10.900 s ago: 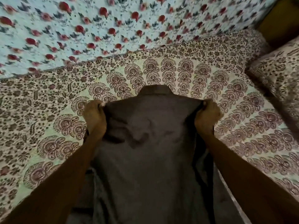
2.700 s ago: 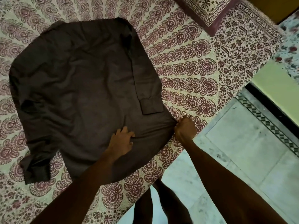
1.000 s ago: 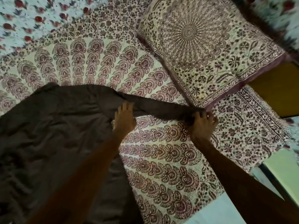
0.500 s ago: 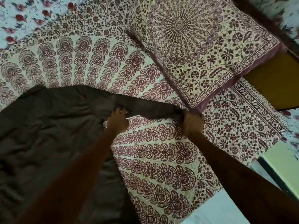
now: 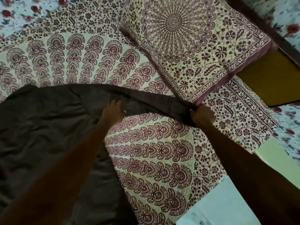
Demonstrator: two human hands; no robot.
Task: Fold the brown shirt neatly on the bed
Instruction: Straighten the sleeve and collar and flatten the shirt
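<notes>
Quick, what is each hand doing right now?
Left hand: open, fingers flat on the brown shirt near the sleeve's base.
Right hand: closed, gripping the sleeve at its end.

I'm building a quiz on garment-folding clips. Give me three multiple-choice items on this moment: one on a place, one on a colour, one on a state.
1. Where is the pillow?
A. under the shirt
B. beyond the right hand, at the sleeve's far end
C. on the floor

2. What colour is the shirt?
A. dark brown
B. white
C. red

3. How is the sleeve?
A. folded across the shirt body
B. rolled up
C. stretched out sideways between the two hands

Key: 1 B, its corner lies next to the right hand; 2 A, plain dark brown against the printed bedspread; 3 C, the left hand presses near the shoulder and the right hand grips the cuff end.
</notes>
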